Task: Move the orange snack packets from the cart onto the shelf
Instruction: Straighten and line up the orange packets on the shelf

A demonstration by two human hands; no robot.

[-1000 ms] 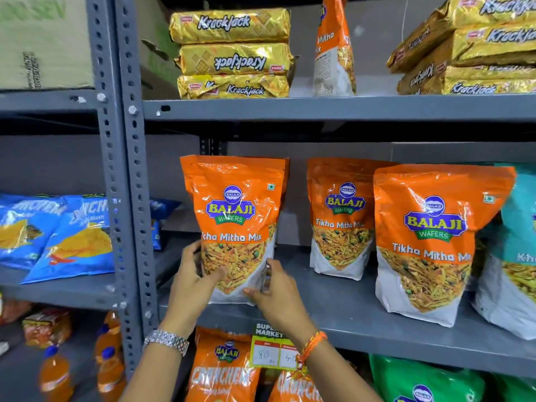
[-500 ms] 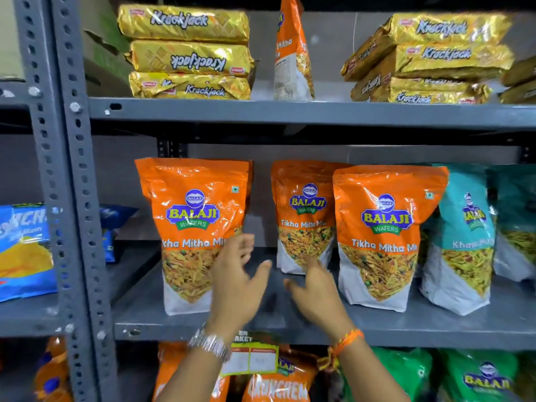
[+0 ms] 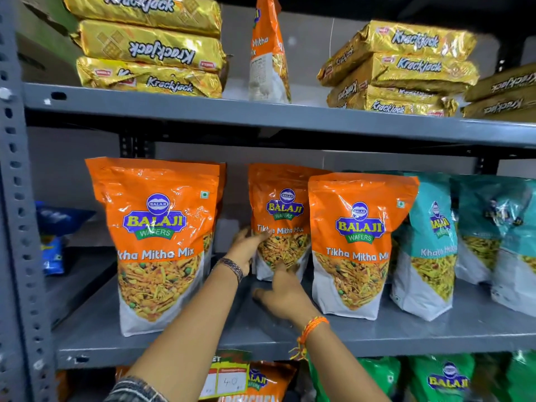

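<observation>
Three orange Balaji "Tikha Mitha Mix" packets stand upright on the grey middle shelf (image 3: 435, 335): a left one (image 3: 159, 242) at the front, a middle one (image 3: 284, 204) set further back, and a right one (image 3: 356, 242) at the front. My left hand (image 3: 246, 248) grips the middle packet's left edge, thumb on its front. My right hand (image 3: 281, 291) is spread, with its fingertips against that packet's lower front. A fourth orange packet (image 3: 268, 53) stands edge-on on the top shelf. The cart is out of view.
Teal Balaji packets (image 3: 432, 242) stand right of the orange ones. Gold Krackjack stacks (image 3: 148, 50) (image 3: 406, 68) fill the top shelf. Green packets (image 3: 443, 378) and a price tag (image 3: 229, 381) sit below. A perforated grey post (image 3: 17, 227) bounds the left; blue packets (image 3: 52, 242) lie beyond it.
Both hands let go of the left orange packet, which stays standing, and moved right and deeper onto the middle packet. The view shifted right and closer.
</observation>
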